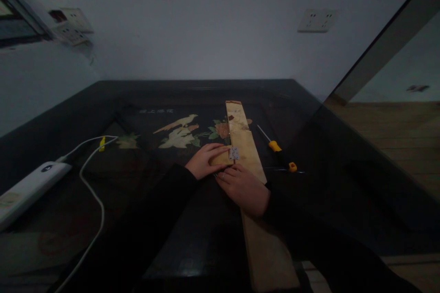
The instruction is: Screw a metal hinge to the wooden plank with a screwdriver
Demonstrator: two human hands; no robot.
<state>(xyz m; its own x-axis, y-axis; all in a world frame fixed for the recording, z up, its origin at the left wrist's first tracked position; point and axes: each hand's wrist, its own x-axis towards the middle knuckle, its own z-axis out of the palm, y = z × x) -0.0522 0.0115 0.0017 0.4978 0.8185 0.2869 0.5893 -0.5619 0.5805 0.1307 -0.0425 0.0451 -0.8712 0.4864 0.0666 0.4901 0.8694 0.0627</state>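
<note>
Left hand (203, 161) grips the small block (220, 160) against the plank (245, 144) on the surface (213, 224), apparently steadying it beneath the hinge (233, 153); right hand (245, 191) has bent fingers (226, 178), grip not discernible.

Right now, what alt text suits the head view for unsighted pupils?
The left hand holds a small wooden piece beside a long wooden board, a metal hinge across their joint; the right hand lies over the board. A yellow-and-black screwdriver lies right of it on a dark table.
</note>
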